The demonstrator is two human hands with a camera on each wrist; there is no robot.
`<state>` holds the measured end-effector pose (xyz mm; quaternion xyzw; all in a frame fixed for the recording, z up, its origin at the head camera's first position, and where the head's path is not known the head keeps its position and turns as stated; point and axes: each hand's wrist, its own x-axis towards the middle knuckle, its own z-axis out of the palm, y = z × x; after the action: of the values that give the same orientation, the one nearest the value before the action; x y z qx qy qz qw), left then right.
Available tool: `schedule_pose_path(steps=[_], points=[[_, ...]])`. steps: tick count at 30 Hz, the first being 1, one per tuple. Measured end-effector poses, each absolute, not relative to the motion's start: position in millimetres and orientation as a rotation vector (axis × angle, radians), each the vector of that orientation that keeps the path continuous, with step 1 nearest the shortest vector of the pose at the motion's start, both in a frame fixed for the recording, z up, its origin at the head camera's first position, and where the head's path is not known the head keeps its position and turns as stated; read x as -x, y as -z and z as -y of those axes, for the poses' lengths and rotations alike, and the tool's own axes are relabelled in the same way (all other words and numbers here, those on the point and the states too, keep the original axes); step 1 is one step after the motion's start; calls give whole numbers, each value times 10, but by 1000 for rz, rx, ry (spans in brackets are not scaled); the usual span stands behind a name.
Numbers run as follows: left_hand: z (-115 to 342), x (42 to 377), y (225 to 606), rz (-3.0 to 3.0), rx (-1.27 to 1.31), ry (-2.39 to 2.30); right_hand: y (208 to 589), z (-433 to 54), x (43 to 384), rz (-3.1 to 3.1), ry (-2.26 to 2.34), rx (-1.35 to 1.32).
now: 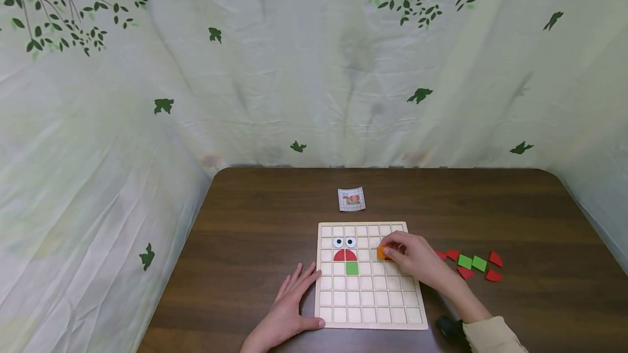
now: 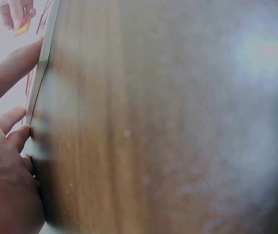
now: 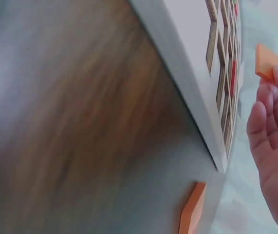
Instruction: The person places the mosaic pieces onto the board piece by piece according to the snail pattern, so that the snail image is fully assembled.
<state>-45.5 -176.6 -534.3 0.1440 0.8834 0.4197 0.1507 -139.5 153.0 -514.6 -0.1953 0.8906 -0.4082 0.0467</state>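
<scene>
A pale wooden grid board [image 1: 368,315] lies on the table. My right hand [image 1: 412,255] is over its upper right part, pinching an orange square tile [image 1: 380,253] between thumb and fingers. The right wrist view shows this tile [image 3: 266,62] held up by its edge. Along the board's left edge rests my left hand [image 1: 289,309], fingers spread and fairly straight, fingertips and thumb touching the rim. Set in the grid are two eye tiles [image 1: 338,242], two red quarter-round tiles [image 1: 339,255] below them, and a green square tile [image 1: 351,268] underneath.
Right of the board lie several loose red quarter-round tiles [image 1: 493,275] and two green square tiles [image 1: 479,263]. A small picture card [image 1: 351,199] lies behind the board. The brown table [image 1: 255,222] ends at a white leaf-patterned curtain [image 1: 314,70].
</scene>
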Motion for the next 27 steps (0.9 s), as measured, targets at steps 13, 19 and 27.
schedule_pose_path(steps=[13,19,27], points=[[1770,456,5345,-2547,-412,-1198,5158,-1319,1453,-2706,1197,433],[1767,450,5344,-2560,-438,-1211,5161,-1321,1444,-2694,1191,391],[1768,441,5325,-2549,-449,-1233,5172,-1342,1437,-2722,1165,431]])
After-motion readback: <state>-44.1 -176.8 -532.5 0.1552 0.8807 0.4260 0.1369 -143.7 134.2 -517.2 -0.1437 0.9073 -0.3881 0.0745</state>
